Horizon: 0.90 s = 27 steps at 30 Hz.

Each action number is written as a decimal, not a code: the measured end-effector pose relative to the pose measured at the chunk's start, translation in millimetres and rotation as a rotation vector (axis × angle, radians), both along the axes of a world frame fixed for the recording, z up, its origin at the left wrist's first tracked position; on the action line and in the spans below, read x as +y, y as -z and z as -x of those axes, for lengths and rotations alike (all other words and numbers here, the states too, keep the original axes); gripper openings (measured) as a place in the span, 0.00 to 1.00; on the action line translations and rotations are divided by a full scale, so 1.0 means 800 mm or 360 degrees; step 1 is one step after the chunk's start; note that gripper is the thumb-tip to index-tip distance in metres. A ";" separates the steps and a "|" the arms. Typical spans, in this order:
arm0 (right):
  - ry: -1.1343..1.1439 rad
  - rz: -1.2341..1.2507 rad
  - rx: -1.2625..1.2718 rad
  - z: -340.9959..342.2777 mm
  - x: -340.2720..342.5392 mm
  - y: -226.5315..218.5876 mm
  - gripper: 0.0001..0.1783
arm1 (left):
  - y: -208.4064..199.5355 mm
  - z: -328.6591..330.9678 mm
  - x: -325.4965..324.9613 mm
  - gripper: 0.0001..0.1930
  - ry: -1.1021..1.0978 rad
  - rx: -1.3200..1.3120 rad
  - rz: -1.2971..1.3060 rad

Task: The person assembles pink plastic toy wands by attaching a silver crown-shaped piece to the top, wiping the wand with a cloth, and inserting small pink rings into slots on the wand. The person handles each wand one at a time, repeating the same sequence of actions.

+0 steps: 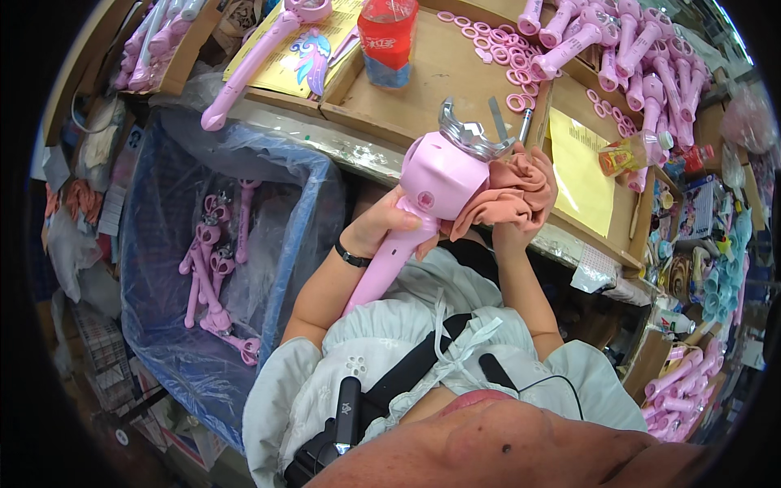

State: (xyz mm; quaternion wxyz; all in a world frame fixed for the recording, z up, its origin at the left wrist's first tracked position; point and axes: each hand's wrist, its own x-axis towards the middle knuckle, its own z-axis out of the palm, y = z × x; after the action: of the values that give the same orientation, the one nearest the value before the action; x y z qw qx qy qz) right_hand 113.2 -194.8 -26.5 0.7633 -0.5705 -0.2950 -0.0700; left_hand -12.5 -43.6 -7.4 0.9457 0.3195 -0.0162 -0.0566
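Observation:
My left hand point(381, 223) is wrapped round the handle of a pink toy wand point(443, 175), just below its bulky head. A shiny silver crescent-shaped piece point(480, 142) sits at the top of that head. In my right hand point(512, 236) is a bunched peach-coloured cloth point(517, 195), which lies against the right side of the wand's head. The cloth covers most of the right fingers. The wand slants, its lower end close to my chest.
At left, a blue plastic-lined bin point(313, 195) holds several pink wands. Pink rings point(508, 53) lie on the cardboard tray point(439, 89), near a red cup point(387, 41). More wands point(651, 49) are piled at far right. A yellow sheet point(578, 175) and a bottle point(626, 154) lie nearer.

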 end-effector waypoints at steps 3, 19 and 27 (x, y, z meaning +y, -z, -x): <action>-0.0031 -0.0070 -0.0062 0.002 0.003 0.004 0.32 | -0.005 -0.002 0.000 0.38 -0.0082 0.0092 -0.0060; -0.0946 -0.0679 0.0816 -0.009 0.001 -0.024 0.14 | -0.002 -0.003 -0.014 0.46 -0.0335 -0.0129 -0.0718; -0.0768 -0.0282 0.0906 -0.009 0.007 -0.024 0.15 | -0.015 0.000 -0.011 0.36 -0.0107 0.0253 -0.0628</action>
State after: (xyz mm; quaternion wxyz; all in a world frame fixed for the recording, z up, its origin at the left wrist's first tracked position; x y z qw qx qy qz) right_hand 120.6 -188.9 -6.9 0.8556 -0.4129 -0.1899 0.2478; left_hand -12.4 -52.4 4.5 0.8646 0.4933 0.0804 -0.0520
